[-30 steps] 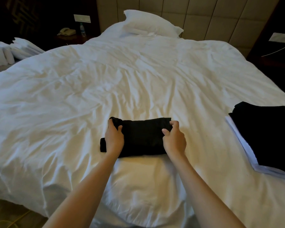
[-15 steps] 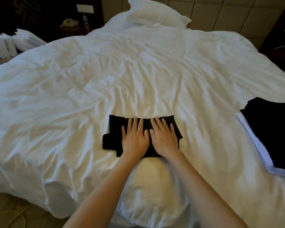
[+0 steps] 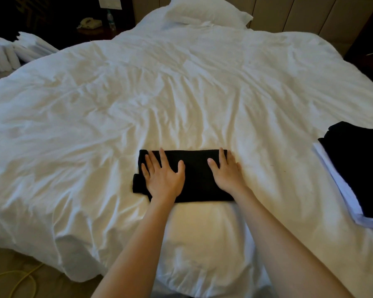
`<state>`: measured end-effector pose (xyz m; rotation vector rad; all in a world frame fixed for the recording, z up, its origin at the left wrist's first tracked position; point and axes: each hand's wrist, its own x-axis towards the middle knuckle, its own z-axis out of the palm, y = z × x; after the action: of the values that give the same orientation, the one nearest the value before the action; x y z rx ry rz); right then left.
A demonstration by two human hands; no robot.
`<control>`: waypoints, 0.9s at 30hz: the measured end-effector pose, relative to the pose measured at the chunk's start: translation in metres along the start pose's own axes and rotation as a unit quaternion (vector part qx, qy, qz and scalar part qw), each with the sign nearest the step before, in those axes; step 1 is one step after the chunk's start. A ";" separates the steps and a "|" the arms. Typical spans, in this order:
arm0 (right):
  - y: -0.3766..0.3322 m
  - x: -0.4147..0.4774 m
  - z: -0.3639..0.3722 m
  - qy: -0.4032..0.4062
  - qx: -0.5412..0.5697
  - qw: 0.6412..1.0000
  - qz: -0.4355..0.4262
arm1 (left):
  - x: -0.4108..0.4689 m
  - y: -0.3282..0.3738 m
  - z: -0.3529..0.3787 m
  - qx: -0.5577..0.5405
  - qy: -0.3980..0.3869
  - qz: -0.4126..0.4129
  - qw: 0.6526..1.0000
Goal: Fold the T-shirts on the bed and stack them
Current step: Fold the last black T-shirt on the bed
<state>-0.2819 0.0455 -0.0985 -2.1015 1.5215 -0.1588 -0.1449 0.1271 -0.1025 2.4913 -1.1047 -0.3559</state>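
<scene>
Fingers (image 3: 163, 158) straight, spread; L hand (image 3: 165, 179), R hand (image 3: 227, 175) flat palm-down on folded black T-shirt (image 3: 196, 179).

Left hand (image 3: 164, 177) and right hand (image 3: 227, 172) flat on folded black T-shirt (image 3: 197, 179) — white bed (image 3: 181, 93), dark stack (image 3: 360, 166) at right

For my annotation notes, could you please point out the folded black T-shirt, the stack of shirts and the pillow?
folded black T-shirt (image 3: 196, 176): head view, bare middle of the cloth.
stack of shirts (image 3: 357, 168): head view, black top layer.
pillow (image 3: 205, 12): head view, its middle.
</scene>
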 end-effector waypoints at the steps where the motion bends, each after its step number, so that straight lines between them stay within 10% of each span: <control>1: 0.000 0.000 0.000 0.009 0.007 1.000 0.000 | 0.001 -0.002 -0.002 -0.002 0.000 -0.014 1.000; 8: -0.007 -0.015 0.000 0.166 0.292 0.940 0.068 | -0.018 -0.024 -0.008 -0.053 0.060 -0.073 0.994; 15: -0.001 -0.029 -0.016 0.024 0.501 0.842 0.197 | -0.042 -0.035 -0.023 -0.232 0.074 -0.079 0.967; 17: -0.002 -0.040 -0.016 0.006 0.533 0.822 0.200 | -0.050 -0.041 -0.026 -0.403 0.059 -0.111 0.906; 22: -0.002 -0.071 -0.010 -0.043 0.612 0.766 0.192 | -0.076 -0.034 -0.023 -0.769 -0.062 -0.213 0.600; 27: 0.002 -0.102 -0.003 -0.055 0.653 0.736 0.170 | -0.105 -0.005 -0.012 -0.764 -0.147 -0.205 0.593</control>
<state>-0.3214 0.1372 -0.0756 -0.6701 1.0813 -0.7069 -0.2062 0.2123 -0.0865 0.9765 0.0369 -1.2132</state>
